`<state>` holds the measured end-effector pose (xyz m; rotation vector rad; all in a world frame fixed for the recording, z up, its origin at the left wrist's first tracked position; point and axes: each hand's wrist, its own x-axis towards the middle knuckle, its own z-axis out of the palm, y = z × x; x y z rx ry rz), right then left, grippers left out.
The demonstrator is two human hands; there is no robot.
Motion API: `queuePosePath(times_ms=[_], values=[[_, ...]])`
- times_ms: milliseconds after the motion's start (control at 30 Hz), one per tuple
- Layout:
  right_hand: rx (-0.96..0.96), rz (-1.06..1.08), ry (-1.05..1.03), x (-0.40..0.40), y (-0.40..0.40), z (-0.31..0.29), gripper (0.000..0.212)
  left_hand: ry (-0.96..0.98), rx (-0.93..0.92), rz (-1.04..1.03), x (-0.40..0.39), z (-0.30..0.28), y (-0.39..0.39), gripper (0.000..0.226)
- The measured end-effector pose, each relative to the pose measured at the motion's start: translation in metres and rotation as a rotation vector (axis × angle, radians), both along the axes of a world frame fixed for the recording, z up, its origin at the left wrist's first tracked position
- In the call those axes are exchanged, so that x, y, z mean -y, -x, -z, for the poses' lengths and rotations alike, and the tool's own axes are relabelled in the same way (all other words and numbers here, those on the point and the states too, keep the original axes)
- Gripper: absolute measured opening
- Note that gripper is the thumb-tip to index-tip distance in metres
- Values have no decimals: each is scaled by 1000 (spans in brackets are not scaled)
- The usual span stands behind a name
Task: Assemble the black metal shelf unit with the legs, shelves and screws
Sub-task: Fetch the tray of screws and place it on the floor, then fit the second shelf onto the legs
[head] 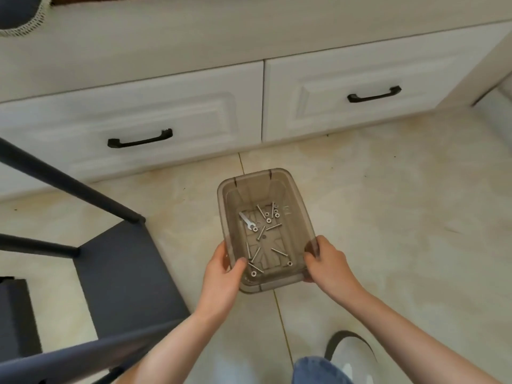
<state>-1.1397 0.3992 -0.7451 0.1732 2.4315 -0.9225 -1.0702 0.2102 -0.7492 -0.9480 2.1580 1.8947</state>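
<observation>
Smoky clear plastic under both palms: the left hand point(221, 268) grips the near left wall of the tub point(300, 206), thumb hooked inside over the rim, while the right hand point(325, 260) clamps the near right corner, fingers curled round the edge. Between the two hands, on the tub's floor, lie loose screws point(279, 251) and nuts point(253, 273), and farther from the hands a small flat wrench point(246, 220). Below the tub is pale floor tile point(388, 217). Out to the left of the left hand sits the dark shelf unit point(122, 273), one shelf flat on the floor with legs point(69, 187) angling off it. Beyond the tub, white drawers point(346, 90) with black handles point(140, 139). Near the right forearm, a denim knee point(318, 370) and a shoe point(352, 353).
</observation>
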Motion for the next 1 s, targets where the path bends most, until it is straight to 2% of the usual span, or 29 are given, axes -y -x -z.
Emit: queuePosePath(times_ms=[100, 167, 233, 300, 367, 433, 500, 667, 800, 900, 1000], values=[[44, 61, 86, 10, -5, 0, 13, -21, -13, 25, 8, -11, -18, 42], [65, 47, 87, 19, -9, -2, 22, -24, 11, 42, 14, -20, -36, 51], [63, 8, 11, 25, -15, -10, 41, -7, 52, 80, 23, -25, -57, 56], [8, -16, -92, 28, -26, -24, 60, -1, 79, 138, 31, -34, -81, 52], [-94, -59, -179, 30, -38, -47, 66, -5, 89, 178, 35, -47, -103, 45], [-150, -110, -167, 33, -47, -69, 66, 22, 86, 193, 35, -63, -123, 41], [-143, -163, -41, 39, -55, -90, 61, 61, 69, 202, 36, -78, -139, 41], [-199, -331, 159, 64, -73, -155, 35, 81, -5, 38, 60, -116, -168, 37], [-255, -482, 260, 83, -86, -202, 27, 123, -26, 3, 77, -152, -197, 31], [-277, -593, 322, 99, -94, -226, 28, 412, -99, -123, 85, -166, -228, 41], [-273, -681, 379, 116, -102, -242, 30, 550, -175, -364, 84, -181, -253, 39]])
